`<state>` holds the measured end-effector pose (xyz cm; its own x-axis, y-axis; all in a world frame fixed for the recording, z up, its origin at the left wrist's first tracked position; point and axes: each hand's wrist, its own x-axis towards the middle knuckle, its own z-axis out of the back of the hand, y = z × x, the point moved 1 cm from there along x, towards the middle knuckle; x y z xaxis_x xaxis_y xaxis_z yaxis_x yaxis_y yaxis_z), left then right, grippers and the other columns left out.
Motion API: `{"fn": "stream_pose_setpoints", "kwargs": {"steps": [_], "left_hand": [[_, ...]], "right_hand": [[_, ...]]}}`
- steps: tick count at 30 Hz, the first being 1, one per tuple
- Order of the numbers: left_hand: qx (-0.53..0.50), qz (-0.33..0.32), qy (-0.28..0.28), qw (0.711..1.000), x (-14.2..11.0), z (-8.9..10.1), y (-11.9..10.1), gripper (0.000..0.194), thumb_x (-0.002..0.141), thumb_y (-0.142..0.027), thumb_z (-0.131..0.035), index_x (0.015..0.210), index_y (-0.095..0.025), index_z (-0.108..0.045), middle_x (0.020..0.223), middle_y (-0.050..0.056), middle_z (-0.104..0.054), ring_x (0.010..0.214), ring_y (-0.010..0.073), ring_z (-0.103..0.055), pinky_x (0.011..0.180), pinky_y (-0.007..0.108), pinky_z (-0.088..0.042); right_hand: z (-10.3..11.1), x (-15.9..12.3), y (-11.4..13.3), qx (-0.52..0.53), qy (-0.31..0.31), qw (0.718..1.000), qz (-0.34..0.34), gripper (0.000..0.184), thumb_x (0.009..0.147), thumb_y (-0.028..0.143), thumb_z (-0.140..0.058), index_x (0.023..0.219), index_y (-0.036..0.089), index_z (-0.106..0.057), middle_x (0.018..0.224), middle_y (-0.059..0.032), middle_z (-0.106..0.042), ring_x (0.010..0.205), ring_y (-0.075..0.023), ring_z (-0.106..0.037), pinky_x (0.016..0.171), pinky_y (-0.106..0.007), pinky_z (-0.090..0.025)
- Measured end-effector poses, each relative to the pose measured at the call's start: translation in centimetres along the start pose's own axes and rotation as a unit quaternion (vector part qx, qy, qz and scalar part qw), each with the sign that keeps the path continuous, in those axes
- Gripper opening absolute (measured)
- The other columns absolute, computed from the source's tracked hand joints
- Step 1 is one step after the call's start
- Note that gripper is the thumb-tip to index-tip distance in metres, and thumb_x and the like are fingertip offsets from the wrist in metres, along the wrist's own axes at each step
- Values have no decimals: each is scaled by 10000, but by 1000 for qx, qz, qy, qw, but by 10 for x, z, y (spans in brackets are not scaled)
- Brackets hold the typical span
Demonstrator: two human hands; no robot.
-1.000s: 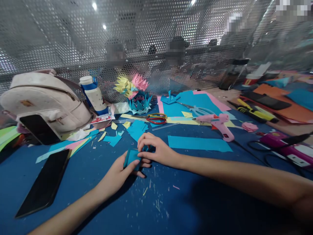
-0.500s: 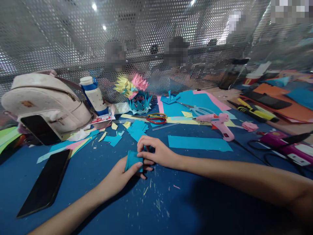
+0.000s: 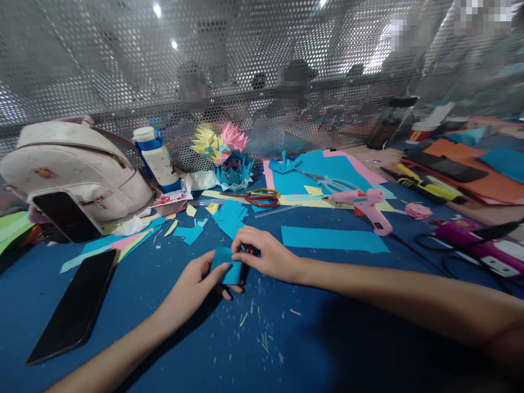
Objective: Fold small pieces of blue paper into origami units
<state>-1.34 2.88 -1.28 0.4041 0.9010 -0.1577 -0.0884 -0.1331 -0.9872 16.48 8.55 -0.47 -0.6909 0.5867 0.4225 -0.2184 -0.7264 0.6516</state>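
Note:
A small folded piece of blue paper [image 3: 230, 274] is held just above the blue table. My left hand [image 3: 202, 278] grips it from the left, thumb on top and fingers underneath. At its upper right edge, my right hand [image 3: 262, 252] pinches the paper between thumb and bent fingers. Behind my hands lie small blue paper pieces [image 3: 231, 216]. To the right of them is a long blue paper strip [image 3: 333, 240]. Scissors with red and yellow handles [image 3: 264, 197] rest farther back, near a pink glue gun [image 3: 364, 206].
On the left are a black phone [image 3: 76, 305], a pale backpack [image 3: 77, 169] with another phone [image 3: 67, 215] leaning on it, and a bottle [image 3: 158, 161]. Paper flowers [image 3: 233, 169] stand at the back. A purple power strip [image 3: 483, 251] and yellow-black pliers [image 3: 428, 188] lie right.
The blue paper has turned between my fingers, so a flat square face now shows. My left fingers have shifted under it; my right hand stays pinched at its edge.

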Motion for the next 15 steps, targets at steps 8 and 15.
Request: {"fn": "stream_pose_setpoints", "kwargs": {"steps": [8,15], "left_hand": [[23,17,15,999,0,2,5,294,915,-414,-495,844,-131,-529,716,102,-729,517,157,-679,450,212,-466],[-8,16,51,999,4,10,2,366,886,-466,-524,785,-115,-555,664,111,-729,526,178,-689,471,231,-493]], "right_hand": [[1,3,-2,103,22,994,-23,153,916,271,-538,817,159,-566,794,-3,-551,740,-119,-488,687,-248,-403],[2,5,-10,248,73,963,-73,195,800,306,-681,895,168,-581,830,16,-557,713,-93,-503,647,-220,-418]]}}
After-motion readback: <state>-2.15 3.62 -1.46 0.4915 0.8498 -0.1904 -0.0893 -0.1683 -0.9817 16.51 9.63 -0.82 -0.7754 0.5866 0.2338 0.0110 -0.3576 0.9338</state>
